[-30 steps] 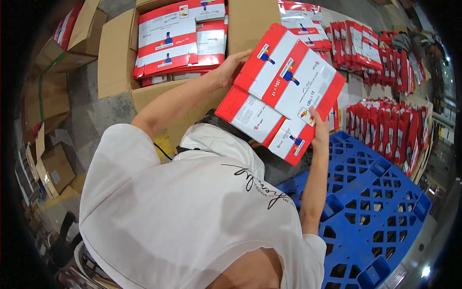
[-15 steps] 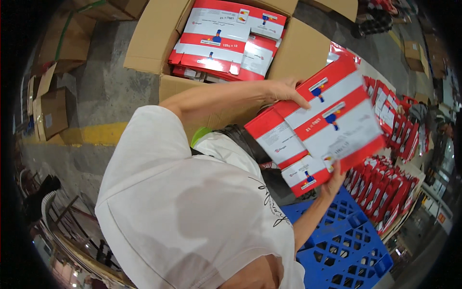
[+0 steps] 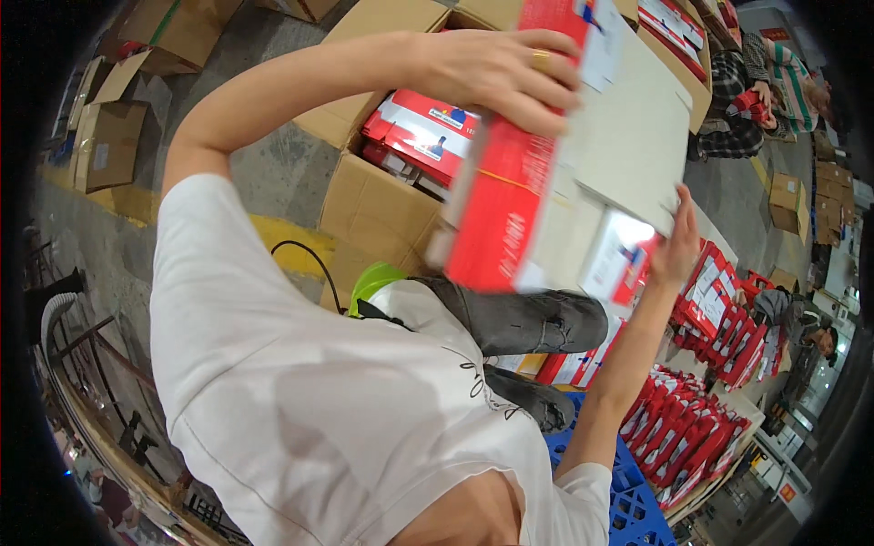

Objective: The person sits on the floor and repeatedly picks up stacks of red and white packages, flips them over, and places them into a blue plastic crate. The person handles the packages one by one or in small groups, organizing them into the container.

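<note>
A red and white printed carton (image 3: pixel 628 136) is held up in front of me, partly opened out, with its plain grey-white inner faces showing. Smeared by motion, its long red panel (image 3: pixel 496 205) has a thin orange band across it. My left hand (image 3: pixel 510 77), with a ring on one finger, has its fingers closed over the top of this red panel. On the far side, my right hand (image 3: pixel 674 241) grips the carton's right edge near a small printed flap. Behind the carton stands an open cardboard box (image 3: pixel 378 205), with flat red and white cartons (image 3: pixel 423 136) inside.
Rows of red and white cartons (image 3: pixel 683 428) stand at the right. A blue plastic pallet (image 3: pixel 628 496) lies below my right forearm, and dark shoes (image 3: pixel 537 323) are under the carton. Another person (image 3: pixel 787 82) sits at the far right. Brown boxes (image 3: pixel 114 141) stand at the left.
The carton has moved up and turned, from its printed face to its pale inner side. My left hand has shifted up onto the red panel; my right hand has risen along the edge.
</note>
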The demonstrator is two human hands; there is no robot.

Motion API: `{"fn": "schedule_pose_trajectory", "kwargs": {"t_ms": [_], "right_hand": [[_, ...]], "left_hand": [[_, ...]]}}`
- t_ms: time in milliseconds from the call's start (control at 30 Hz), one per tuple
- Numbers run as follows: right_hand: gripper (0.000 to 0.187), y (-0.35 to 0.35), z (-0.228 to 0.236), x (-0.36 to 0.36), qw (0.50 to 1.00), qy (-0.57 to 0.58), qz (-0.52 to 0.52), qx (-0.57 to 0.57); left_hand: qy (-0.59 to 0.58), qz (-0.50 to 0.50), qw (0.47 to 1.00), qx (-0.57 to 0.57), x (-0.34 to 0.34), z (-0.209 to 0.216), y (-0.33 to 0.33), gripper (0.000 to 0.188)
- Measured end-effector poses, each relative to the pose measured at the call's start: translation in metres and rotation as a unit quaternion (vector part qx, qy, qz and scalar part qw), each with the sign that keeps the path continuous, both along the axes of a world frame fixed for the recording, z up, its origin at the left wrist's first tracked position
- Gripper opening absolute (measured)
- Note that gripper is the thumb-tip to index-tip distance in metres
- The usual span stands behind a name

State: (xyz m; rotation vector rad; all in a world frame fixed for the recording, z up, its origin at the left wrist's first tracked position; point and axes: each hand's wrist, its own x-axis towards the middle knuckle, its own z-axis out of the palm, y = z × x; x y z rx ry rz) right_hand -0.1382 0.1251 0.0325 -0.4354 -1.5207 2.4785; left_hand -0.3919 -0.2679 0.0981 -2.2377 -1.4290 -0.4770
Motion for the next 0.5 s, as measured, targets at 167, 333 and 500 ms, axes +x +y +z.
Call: {"fn": "schedule_pose_trajectory", "kwargs": {"t_ms": [167, 333, 500], "right_hand": [[0.062, -0.081, -0.072, -0.093, 0.938, -0.042, -0.080, 0.335], [0.072, -0.127, -0.221, -0.080, 0.901, -0.152, -0.140, 0.381], [0.096, -0.162, -0.201, -0.082, 0.926, -0.137, -0.139, 0.322]], "left_hand": [[0.057, 0.091, 0.993, -0.048, -0.073, -0.120, -0.049, 0.044], [-0.307, 0.294, 0.899, -0.099, -0.058, -0.238, -0.050, 0.060], [-0.636, 0.465, 0.616, 0.028, -0.018, -0.281, -0.060, 0.049]]}}
